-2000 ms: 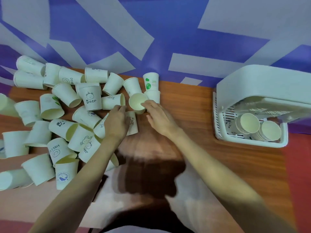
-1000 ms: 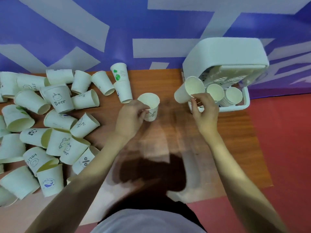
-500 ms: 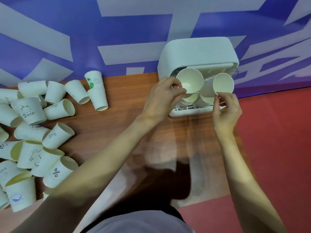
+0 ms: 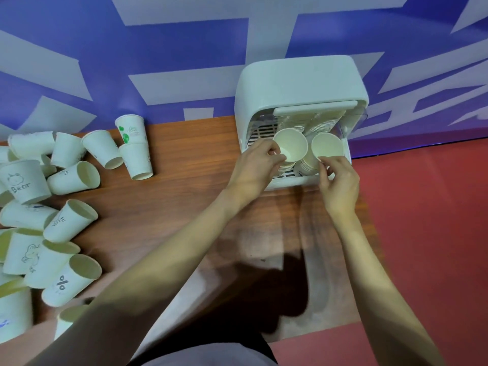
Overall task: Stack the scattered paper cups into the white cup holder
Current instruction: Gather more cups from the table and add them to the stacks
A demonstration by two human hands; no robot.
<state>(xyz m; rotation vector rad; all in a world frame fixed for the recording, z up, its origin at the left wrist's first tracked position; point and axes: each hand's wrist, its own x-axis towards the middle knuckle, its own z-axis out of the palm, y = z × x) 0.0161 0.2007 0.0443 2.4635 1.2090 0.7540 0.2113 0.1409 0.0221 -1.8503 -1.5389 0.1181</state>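
The white cup holder (image 4: 301, 80) stands at the table's far right edge, its front open and two leaning stacks of cups inside. My left hand (image 4: 257, 165) pinches the rim of a paper cup (image 4: 290, 147) sitting on top of the left stack. My right hand (image 4: 338, 178) grips the rim of a second paper cup (image 4: 327, 147) on top of the right stack. Both cups face me with their mouths open. Several scattered paper cups (image 4: 76, 178) lie on the left of the table, some printed with "Bear" or a percent sign.
The wooden table (image 4: 184, 196) ends just right of the holder, with red floor (image 4: 427, 233) beyond. A blue and white wall (image 4: 132, 48) rises behind. Two cups (image 4: 134, 151) stacked upside down stand near the wall.
Both hands carried cups from the pile at the left to the holder and lowered them onto the two stacks inside. My view swung right with them.
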